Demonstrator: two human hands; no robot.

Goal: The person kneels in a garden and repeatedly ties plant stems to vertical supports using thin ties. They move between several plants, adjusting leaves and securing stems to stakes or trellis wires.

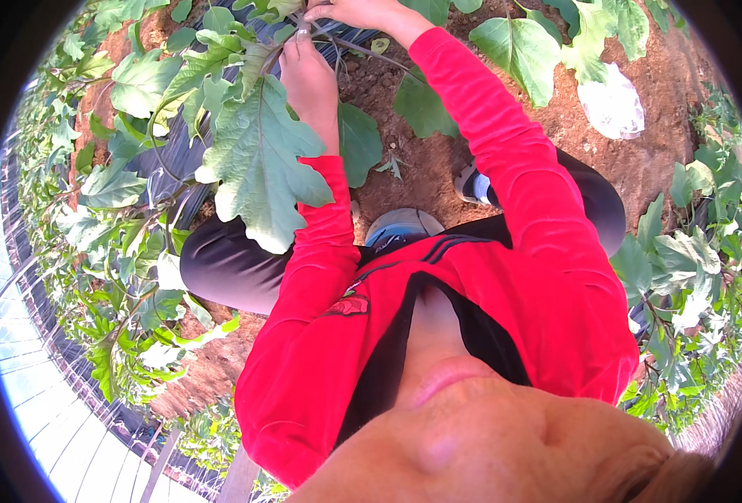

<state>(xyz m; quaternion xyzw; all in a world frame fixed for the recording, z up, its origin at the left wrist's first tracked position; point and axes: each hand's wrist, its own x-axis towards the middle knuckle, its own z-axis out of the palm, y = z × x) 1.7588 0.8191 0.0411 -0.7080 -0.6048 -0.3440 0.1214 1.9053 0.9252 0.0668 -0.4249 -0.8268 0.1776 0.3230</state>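
Note:
At the top edge, my left hand (310, 78) reaches up from below with its fingertips closed on a purplish stem of a leafy plant, likely eggplant. A small silvery band shows by those fingers. From the right comes my right hand (353, 12), its fingertips meeting the left ones at the same stem. The frame's edge cuts it off, so its grip is unclear. A big lobed leaf (262, 157) hangs in front of my left forearm. A thinner purplish branch (380, 56) runs to the right below my right hand.
Black plastic mulch (179, 154) lies under the plants at left. Bare reddish soil (418, 179) surrounds my shoes (404, 225). A crumpled, clear plastic bag (611, 104) rests on the soil at upper right. More leafy plants (688, 258) grow at the right, and netting or sheeting (25, 352) curves along the left rim.

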